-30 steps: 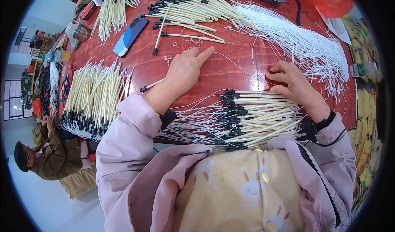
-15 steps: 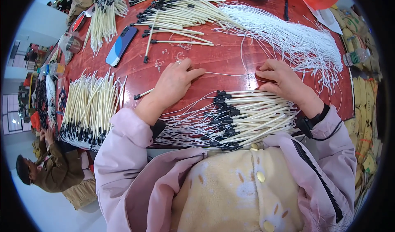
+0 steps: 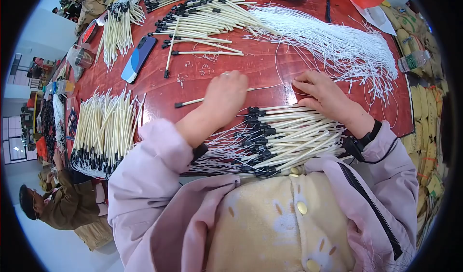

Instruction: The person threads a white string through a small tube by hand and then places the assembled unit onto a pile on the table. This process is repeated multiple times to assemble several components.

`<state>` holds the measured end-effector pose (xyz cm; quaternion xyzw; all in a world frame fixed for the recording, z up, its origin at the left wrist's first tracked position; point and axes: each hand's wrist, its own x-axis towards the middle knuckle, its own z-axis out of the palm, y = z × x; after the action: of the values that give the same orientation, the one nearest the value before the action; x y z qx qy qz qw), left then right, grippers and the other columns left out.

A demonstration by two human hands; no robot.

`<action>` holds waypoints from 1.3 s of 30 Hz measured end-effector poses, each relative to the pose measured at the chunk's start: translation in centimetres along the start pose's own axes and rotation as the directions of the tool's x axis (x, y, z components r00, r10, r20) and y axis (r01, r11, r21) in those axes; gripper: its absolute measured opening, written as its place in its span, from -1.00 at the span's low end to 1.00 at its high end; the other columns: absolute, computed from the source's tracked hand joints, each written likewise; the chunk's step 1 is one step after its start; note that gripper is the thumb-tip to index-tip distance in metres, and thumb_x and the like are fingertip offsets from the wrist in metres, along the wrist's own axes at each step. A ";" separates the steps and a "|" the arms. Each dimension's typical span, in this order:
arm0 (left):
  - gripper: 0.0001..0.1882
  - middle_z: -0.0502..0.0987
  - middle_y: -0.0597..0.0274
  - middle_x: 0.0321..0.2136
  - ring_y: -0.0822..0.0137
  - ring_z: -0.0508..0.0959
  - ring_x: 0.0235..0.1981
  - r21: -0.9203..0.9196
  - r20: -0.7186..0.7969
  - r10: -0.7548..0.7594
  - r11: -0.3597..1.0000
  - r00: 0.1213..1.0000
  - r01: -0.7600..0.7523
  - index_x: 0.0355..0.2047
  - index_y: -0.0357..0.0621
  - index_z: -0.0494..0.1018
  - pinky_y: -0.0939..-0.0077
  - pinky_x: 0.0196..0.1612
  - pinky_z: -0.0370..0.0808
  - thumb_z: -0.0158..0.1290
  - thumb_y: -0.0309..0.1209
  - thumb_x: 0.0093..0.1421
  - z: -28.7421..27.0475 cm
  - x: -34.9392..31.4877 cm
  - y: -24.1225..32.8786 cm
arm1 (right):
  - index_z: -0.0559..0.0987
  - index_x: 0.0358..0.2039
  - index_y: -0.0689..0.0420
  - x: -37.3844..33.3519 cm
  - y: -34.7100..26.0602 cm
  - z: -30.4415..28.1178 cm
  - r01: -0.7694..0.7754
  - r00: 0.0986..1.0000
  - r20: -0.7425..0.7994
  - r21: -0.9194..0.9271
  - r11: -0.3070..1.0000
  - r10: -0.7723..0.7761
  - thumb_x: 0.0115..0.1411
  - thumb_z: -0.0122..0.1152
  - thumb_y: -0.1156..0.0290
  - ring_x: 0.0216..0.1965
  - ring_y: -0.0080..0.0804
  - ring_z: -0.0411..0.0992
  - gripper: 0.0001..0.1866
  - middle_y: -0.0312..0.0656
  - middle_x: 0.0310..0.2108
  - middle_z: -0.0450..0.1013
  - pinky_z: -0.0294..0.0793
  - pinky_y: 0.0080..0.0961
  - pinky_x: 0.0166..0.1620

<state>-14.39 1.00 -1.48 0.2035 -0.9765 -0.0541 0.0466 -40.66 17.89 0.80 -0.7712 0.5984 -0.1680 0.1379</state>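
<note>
Nearest the person's body, a bundle of pale rods with black end pieces lies on the red desk, their loose cords spread leftward beneath the left forearm. Risk: a low sweep of that sleeve could snag the cords and pull rods out of line. To the left, a second bundle is laid with its black ends toward the person.

Just beyond the near bundle, a single pale rod lies slantwise under the left hand; its black end projects on the left, its far tip past the knuckles on the right. The left fingers are curled over it and appear to grip it, though the contact is hidden. A thin white cord runs from beside that tip to the right hand, whose thumb and fingers are bent with a gap between them; whether they pinch the cord cannot be told. Risk: the thin cord could slip or bend aside if held loosely, or the rod could roll under a weak hold.

Further off, thread scraps could catch on the cord. The phone rests near them. Beyond, a mass of white cords overlaps itself; pulling one strand could tangle others. Alongside lies a heap of rods.
</note>
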 end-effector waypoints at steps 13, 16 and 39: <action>-0.74 0.56 -0.04 -0.15 -0.05 0.58 -0.10 -0.262 -0.076 0.016 0.964 0.997 -0.035 -0.15 -0.26 0.48 0.12 -0.13 0.57 0.12 -0.37 0.20 -1.9 4.4 4.0 | 0.53 0.11 0.21 0.8 0.1 0.8 0.082 0.989 -0.112 -0.094 0.992 -0.093 0.09 0.39 0.24 0.14 0.00 0.32 -0.42 -0.06 0.15 0.39 0.34 -0.16 0.18; -0.76 0.61 -0.09 -0.20 -0.09 0.60 -0.15 -0.362 -0.153 -0.266 0.911 0.952 0.196 -0.24 -0.26 0.52 0.05 -0.14 0.55 0.14 -0.31 0.23 -4.4 0.7 -1.8 | 0.54 0.09 0.20 1.2 0.1 -0.2 0.032 0.997 -0.069 -0.067 0.997 -0.036 0.08 0.40 0.25 0.12 0.00 0.34 -0.43 -0.07 0.14 0.40 0.34 -0.17 0.19; -0.84 0.54 0.30 -0.46 0.50 0.48 -0.54 -0.985 0.127 -0.574 0.025 0.809 0.172 -0.29 -0.19 0.49 0.59 -0.52 0.35 0.09 -0.35 0.35 -6.1 -4.6 -5.6 | 0.45 -0.50 0.13 3.5 -0.6 -0.7 0.186 0.940 -0.230 -0.277 0.943 -0.253 -0.05 0.34 0.56 -0.27 -0.21 0.39 -0.81 -0.20 -0.41 0.39 0.33 -0.28 -0.15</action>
<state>-7.27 -2.76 3.56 0.3813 -0.5860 -0.6483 0.3015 -39.64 14.62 2.01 -0.8157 0.5372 -0.2057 -0.0610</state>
